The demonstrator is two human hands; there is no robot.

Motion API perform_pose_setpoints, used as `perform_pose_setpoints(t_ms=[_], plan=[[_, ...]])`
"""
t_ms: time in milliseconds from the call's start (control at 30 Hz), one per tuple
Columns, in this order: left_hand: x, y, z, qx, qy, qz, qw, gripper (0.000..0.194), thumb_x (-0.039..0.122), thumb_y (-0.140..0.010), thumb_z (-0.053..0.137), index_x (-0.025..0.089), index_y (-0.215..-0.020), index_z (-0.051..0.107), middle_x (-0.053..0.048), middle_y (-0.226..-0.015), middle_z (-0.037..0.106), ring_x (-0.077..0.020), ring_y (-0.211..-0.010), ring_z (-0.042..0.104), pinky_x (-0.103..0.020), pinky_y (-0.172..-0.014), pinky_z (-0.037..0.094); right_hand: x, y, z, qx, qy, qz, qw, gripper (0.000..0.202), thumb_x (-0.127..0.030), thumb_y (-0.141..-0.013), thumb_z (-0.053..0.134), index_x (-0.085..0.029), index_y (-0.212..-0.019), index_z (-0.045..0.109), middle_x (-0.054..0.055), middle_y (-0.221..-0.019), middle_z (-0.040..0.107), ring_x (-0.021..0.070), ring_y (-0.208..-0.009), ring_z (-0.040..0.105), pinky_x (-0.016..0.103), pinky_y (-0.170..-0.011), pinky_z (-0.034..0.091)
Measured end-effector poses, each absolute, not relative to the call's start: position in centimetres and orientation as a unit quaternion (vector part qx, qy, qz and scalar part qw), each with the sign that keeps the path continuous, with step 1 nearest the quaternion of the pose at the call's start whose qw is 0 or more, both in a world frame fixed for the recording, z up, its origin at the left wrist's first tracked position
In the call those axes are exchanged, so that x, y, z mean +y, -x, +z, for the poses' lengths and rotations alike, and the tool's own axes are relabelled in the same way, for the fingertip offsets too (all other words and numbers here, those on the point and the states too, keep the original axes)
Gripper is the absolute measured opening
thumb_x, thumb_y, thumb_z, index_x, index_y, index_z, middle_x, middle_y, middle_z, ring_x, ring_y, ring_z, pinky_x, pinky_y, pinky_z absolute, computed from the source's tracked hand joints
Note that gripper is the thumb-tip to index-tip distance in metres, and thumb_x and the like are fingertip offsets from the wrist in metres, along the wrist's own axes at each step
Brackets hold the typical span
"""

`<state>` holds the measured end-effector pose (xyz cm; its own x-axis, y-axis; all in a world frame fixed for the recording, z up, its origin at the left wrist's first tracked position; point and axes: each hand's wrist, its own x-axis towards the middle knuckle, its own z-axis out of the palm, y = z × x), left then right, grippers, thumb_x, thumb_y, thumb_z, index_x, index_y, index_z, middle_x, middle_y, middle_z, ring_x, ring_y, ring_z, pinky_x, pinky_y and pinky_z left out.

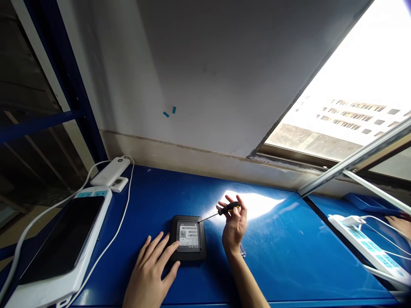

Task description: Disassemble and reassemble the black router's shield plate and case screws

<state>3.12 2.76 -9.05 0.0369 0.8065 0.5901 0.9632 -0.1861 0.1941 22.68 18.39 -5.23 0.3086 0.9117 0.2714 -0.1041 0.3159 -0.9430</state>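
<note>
A square black device [189, 256] lies on the blue tabletop, its labelled face up; the label [189, 235] carries a QR code and barcodes. My left hand [154, 265] is open with fingers spread, its index fingertip touching the lower left part of the device. In my right hand [235, 224] is a screwdriver [229, 208] with a black and yellow handle, pinched between thumb and fingers. Its thin shaft slants down to the left, and the tip meets the device near the top right corner. Beside my right wrist a small clear purplish item [242, 250] is partly hidden.
At left, a phone [64, 239] rests on a white power strip [77, 273], with a white power bank [111, 171] and looping cable behind. Another power strip [369, 246] stands right, beyond a metal frame [353, 154]. Another person's hand [400, 226] shows at the right edge.
</note>
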Motion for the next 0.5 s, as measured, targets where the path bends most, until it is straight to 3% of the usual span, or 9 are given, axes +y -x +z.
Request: perform_pose_setpoints(t_ms=[167, 367, 500], plan=[[2.79, -3.03, -9.17, -0.622, 0.708, -0.306, 0.136, 0.034, 0.039, -0.094, 0.061, 0.032, -0.127, 0.069, -0.001, -0.128, 0.075, -0.0294, -0.117, 0.071, -0.048, -0.094, 0.063, 18.57, -22.80, -5.51, -0.452, 0.476, 0.350, 0.668, 0.054, -0.052, -0.092, 0.063, -0.024, -0.137, 0.055, 0.004, -0.097, 0.065, 0.0184, -0.079, 0.071, 0.038, -0.072, 0.062], [2.78, -3.01, -9.27, -0.623, 0.706, -0.310, 0.130, 0.035, 0.039, -0.094, 0.061, 0.032, -0.127, 0.069, -0.001, -0.129, 0.074, -0.0292, -0.117, 0.071, -0.048, -0.096, 0.062, 18.67, -22.95, -5.79, -0.436, 0.455, 0.380, 0.677, 0.052, -0.051, -0.097, 0.054, -0.027, -0.144, 0.052, 0.009, -0.121, 0.065, 0.0212, -0.091, 0.073, 0.042, -0.076, 0.063], [2.70, -2.91, -9.42, -0.623, 0.702, -0.325, 0.112, 0.035, 0.040, -0.094, 0.061, 0.033, -0.128, 0.069, -0.001, -0.129, 0.074, -0.0278, -0.118, 0.071, -0.046, -0.100, 0.059, 18.68, -22.93, -5.90, -0.452, 0.466, 0.353, 0.674, 0.053, -0.048, -0.092, 0.066, -0.026, -0.139, 0.056, 0.005, -0.105, 0.065, 0.0194, -0.087, 0.072, 0.039, -0.075, 0.063]])
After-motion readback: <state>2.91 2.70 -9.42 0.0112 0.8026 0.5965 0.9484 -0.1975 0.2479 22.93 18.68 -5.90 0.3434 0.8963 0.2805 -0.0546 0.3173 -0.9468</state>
